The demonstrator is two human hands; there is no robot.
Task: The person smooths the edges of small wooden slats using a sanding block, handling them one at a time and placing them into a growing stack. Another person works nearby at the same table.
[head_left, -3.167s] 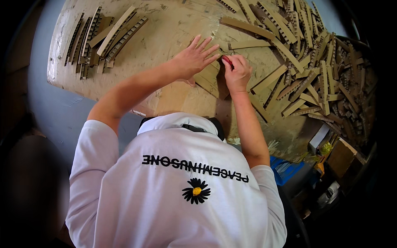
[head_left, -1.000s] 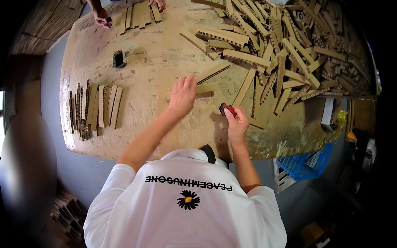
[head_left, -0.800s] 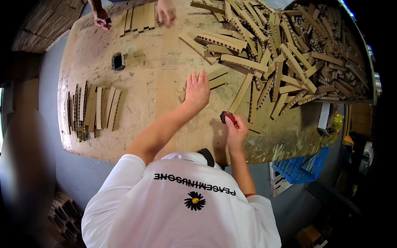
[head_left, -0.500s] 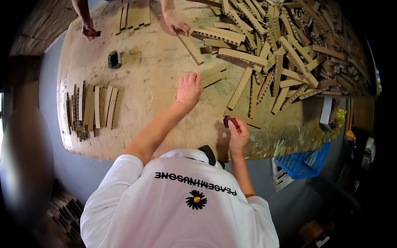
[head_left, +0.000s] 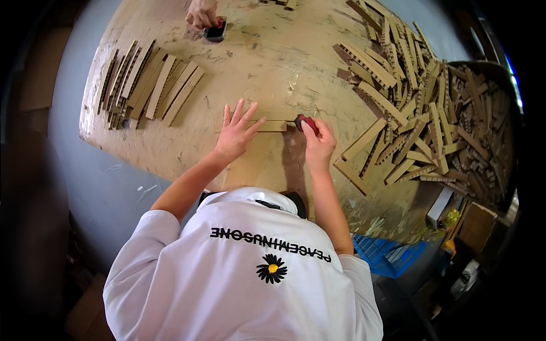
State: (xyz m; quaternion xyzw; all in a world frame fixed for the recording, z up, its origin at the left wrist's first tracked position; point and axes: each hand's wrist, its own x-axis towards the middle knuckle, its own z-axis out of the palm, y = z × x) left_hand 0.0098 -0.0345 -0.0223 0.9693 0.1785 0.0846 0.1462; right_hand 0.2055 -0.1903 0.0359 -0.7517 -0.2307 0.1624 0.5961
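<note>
My left hand (head_left: 234, 132) lies with spread fingers over the left part of two cardboard strips (head_left: 272, 127), set side by side on the worktable (head_left: 256, 165). My right hand (head_left: 319, 142) is closed on a small red stamp (head_left: 306, 123) with a dark underside. The stamp is at the right end of the strips; whether it touches them I cannot tell. Beyond my hands, a co-worker's hand (head_left: 202, 13) holds a red piece at a dark square ink pad (head_left: 215, 30).
Cardboard strips (head_left: 162, 85) lie in a row at the left. A large jumbled pile of strips (head_left: 412, 96) covers the right side, and a single loose strip (head_left: 351, 175) lies at its near edge. A blue plastic crate (head_left: 392, 258) sits below the table's front right edge.
The view has shifted. My left hand has opened and spread over the strips. My right hand has brought the stamp to their right end. The co-worker's hand is now at the ink pad.
</note>
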